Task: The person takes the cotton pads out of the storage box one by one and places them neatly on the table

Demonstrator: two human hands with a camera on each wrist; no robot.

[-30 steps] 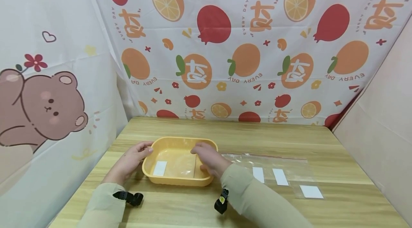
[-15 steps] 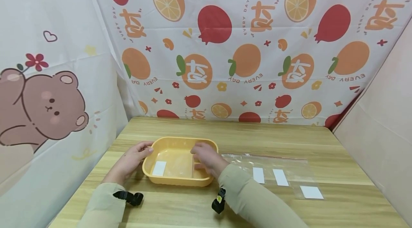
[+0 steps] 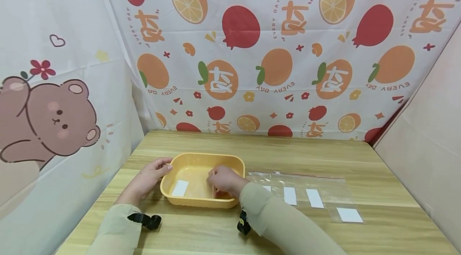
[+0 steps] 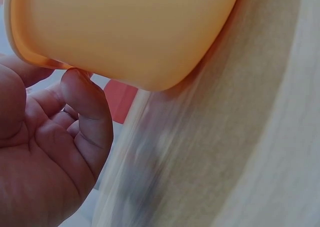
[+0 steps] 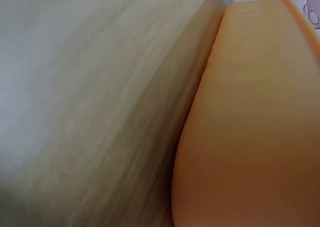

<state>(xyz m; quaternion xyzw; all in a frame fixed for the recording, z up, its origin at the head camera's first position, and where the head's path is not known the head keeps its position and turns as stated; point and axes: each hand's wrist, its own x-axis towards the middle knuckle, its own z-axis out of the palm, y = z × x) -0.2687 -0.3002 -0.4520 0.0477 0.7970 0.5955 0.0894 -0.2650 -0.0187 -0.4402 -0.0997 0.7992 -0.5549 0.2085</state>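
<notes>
A yellow plastic basin (image 3: 201, 203) stands on the wooden table. My left hand (image 3: 153, 175) holds its left rim; the left wrist view shows the curled fingers (image 4: 90, 117) against the basin's outer wall (image 4: 130, 32). Inside the basin lies a clear zip bag (image 3: 199, 185) with a white label (image 3: 180, 187) at its left end. Reaching over the basin's right side, my right hand (image 3: 227, 179) pinches the bag's right, zip edge, and the fingertips are partly hidden. The right wrist view has only the basin's outer wall (image 5: 250, 112) and the table, not the right hand.
Several more clear zip bags (image 3: 331, 185) with white labels lie overlapping on the table (image 3: 201, 235) right of the basin. A fruit-print cloth (image 3: 245, 67) hangs behind the table, and a white cloth with a bear (image 3: 57, 119) hangs at the left.
My right hand has moved slightly left and lower inside the basin, and its fingers have closed on the bag's edge. That edge has shifted a little left. My left hand stays at the rim.
</notes>
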